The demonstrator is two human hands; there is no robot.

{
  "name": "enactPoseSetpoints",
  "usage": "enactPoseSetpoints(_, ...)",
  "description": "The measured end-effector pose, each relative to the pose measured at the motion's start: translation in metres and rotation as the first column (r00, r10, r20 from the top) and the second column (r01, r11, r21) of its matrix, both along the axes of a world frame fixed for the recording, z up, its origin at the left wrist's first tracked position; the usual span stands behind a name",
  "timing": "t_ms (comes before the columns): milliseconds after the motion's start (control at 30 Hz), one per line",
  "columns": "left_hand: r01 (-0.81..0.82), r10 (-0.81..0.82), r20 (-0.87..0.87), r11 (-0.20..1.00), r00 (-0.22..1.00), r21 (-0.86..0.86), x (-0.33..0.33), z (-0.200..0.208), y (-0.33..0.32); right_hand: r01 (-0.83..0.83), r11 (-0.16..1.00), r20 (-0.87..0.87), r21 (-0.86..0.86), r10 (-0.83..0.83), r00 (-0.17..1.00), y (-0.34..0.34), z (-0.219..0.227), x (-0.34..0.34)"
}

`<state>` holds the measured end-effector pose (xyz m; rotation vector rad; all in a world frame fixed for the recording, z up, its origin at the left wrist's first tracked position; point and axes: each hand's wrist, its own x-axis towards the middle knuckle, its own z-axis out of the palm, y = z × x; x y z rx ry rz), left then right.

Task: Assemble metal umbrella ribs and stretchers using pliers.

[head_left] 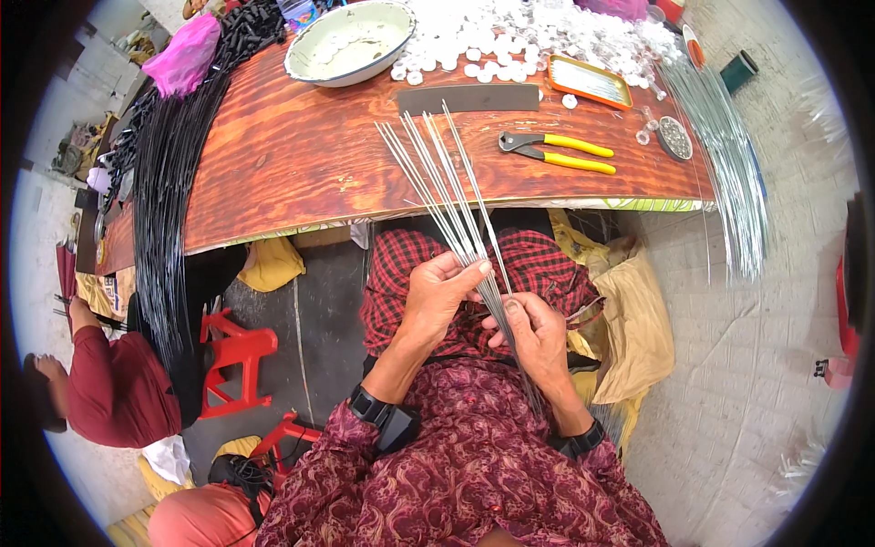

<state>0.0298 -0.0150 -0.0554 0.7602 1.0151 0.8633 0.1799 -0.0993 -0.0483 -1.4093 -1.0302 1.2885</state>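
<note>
Wooden table (301,150) ahead, left hand (437,299) and right hand (538,335) pinch wires (468,235), lower ends indistinct.

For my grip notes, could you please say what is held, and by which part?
A bundle of thin grey rods, gripped near its middle, left hand above right hand.

On the worktop (301,173): basin (351,75) toward the far edge, pliers (579,145) left of a dish (680,158); rods (169,201) overhanging the near edge at left. Before that edge: wires (476,248) in left hand (437,296) and right hand (536,335).
</note>
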Motion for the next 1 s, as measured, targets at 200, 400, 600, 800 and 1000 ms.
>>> enactPoseSetpoints(200, -0.017, 0.017, 0.014, 1.000, 1.000, -0.003, 0.001, -0.001, -0.001, 0.014, 0.999, -0.012, -0.044, -0.014, 1.000, 0.000, -0.003, -0.002)
enactPoseSetpoints(400, -0.012, 0.012, 0.010, 1.000, 1.000, -0.004, 0.000, 0.000, -0.001, 0.045, 0.997, -0.038, -0.061, -0.047, 0.998, 0.001, -0.005, -0.004)
enactPoseSetpoints(600, -0.020, 0.020, 0.027, 1.000, 0.999, -0.005, 0.000, -0.004, -0.001, 0.049, 0.997, -0.035, -0.061, -0.051, 0.998, 0.002, -0.005, -0.005)
enactPoseSetpoints(800, 0.009, -0.009, 0.016, 1.000, 1.000, -0.003, -0.003, -0.005, 0.000, 0.053, 0.998, -0.052, -0.045, -0.055, 0.997, 0.001, -0.007, -0.004)
enactPoseSetpoints(1000, 0.019, -0.020, 0.024, 1.000, 1.000, 0.010, -0.002, -0.009, -0.001, 0.048, 0.998, -0.047, -0.035, -0.049, 0.998, 0.001, -0.006, -0.004)
